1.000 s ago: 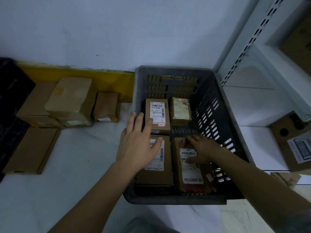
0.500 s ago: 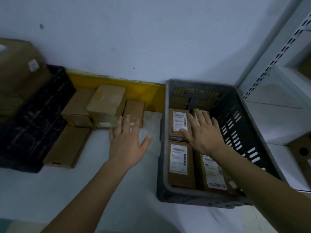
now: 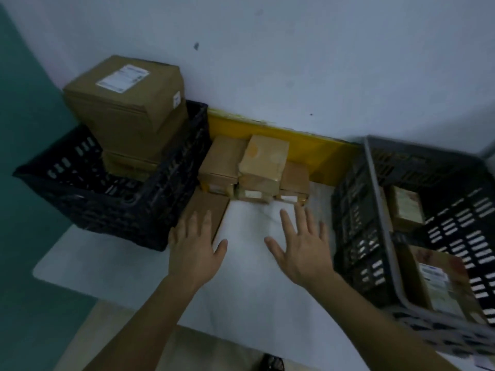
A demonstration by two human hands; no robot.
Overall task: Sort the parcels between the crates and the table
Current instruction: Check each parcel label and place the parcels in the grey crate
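Left of my spread left hand [image 3: 195, 254] sits the black crate [image 3: 112, 204]; its fingertips overlap a flat parcel [image 3: 207, 210]. My right hand [image 3: 302, 250], fingers splayed and empty, hovers short of the stacked parcels [image 3: 257, 170]. I judge I'm between picks; next I must close on one.

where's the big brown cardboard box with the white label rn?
Head view, upper left: the big brown cardboard box sits on another box inside the black plastic crate, against the wall, left of the small parcels.
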